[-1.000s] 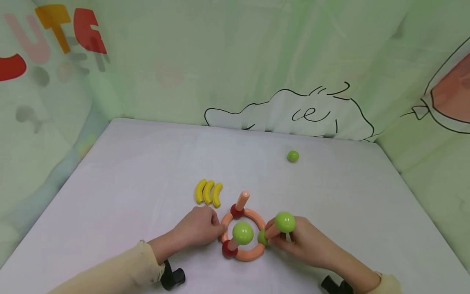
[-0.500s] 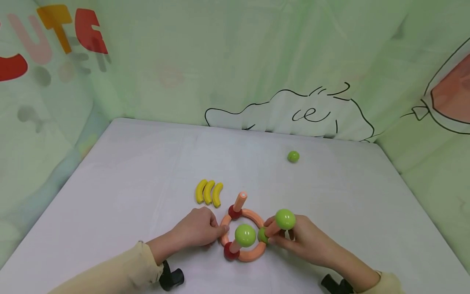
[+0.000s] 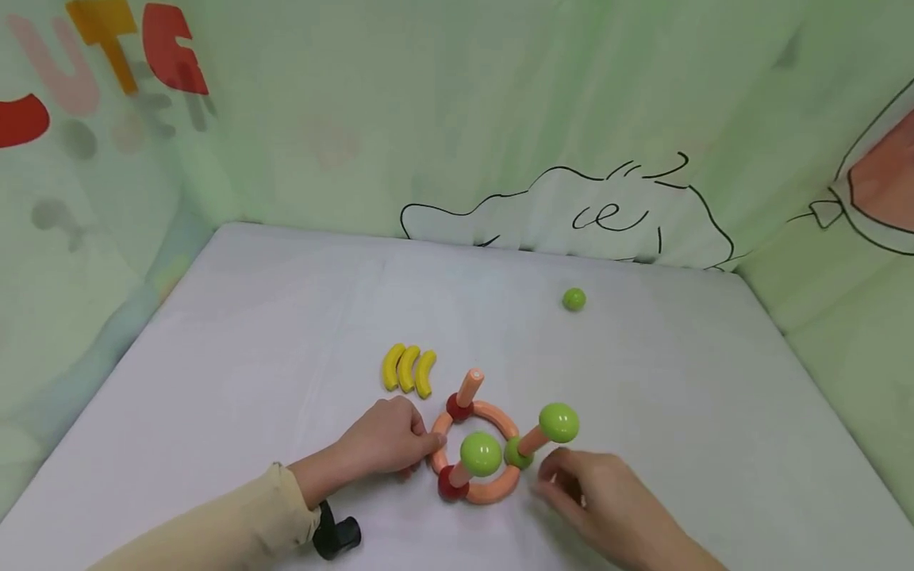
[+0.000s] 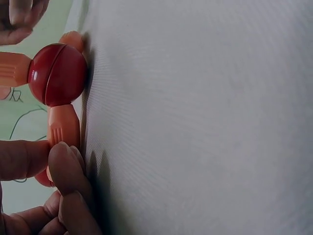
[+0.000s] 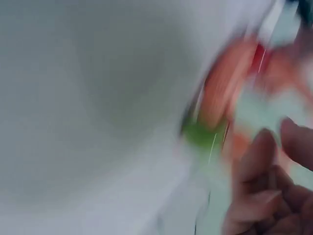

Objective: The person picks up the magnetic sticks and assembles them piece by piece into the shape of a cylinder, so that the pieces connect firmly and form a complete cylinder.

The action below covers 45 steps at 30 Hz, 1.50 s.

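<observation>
A ring of curved orange rods lies on the table, joined by two red balls and a green ball. From each joint rises a straight orange rod. Two of these carry green balls on top; the back one is bare. My left hand pinches the ring's left curved rod between thumb and fingers, close to a red ball in the left wrist view. My right hand is just right of the ring, fingers loosely bent, holding nothing; its wrist view is blurred.
Three small yellow curved pieces lie side by side behind my left hand. Farther back on the right sits a loose green ball. A printed pale green cloth stands around the white table.
My right hand has let go of the rod at the green joint and drawn back toward me, to the right. My left hand keeps its pinch on the ring.
</observation>
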{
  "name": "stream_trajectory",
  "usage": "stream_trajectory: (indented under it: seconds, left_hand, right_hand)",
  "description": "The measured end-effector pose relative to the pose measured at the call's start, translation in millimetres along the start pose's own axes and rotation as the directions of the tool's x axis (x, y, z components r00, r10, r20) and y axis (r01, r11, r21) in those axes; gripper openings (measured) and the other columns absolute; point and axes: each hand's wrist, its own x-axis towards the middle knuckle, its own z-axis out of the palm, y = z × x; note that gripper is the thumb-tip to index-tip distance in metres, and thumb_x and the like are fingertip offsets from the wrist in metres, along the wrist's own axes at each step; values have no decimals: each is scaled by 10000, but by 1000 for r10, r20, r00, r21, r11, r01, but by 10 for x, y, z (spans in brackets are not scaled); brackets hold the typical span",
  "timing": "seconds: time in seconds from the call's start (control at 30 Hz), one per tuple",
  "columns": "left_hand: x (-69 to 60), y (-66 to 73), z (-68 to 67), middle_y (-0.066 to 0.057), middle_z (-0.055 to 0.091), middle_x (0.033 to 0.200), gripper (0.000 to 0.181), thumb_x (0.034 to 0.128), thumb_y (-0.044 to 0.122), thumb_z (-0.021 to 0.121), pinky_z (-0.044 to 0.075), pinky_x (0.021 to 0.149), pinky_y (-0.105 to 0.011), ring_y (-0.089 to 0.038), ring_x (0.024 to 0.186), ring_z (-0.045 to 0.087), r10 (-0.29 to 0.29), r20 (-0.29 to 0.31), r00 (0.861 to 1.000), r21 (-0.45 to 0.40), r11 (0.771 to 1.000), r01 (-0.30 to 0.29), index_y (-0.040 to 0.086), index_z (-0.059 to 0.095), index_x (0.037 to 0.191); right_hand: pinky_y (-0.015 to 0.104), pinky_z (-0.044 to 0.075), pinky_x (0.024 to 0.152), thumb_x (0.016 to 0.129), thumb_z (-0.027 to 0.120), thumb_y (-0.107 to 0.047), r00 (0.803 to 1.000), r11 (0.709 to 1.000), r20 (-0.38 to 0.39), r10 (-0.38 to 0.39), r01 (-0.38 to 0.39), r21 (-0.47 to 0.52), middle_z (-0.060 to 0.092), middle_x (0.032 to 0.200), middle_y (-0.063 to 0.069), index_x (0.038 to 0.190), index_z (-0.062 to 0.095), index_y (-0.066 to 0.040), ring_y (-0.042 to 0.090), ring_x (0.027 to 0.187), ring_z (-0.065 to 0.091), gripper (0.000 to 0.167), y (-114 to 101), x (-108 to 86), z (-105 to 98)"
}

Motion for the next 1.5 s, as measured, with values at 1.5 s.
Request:
stream_trajectory:
  seconds: [1.5]
  left_hand:
    - [-19,25,19,28,606,514,354,945,263,705,379,497,-209,-75,477,597,-89,73,993,-100,990,96,82,682,642]
  right_hand:
    - [78,467,724,966,715,-192,857,861,-87,-508,504,-68,647,875,-140,957,706,-182,-81,789,534,16,-372,254,332]
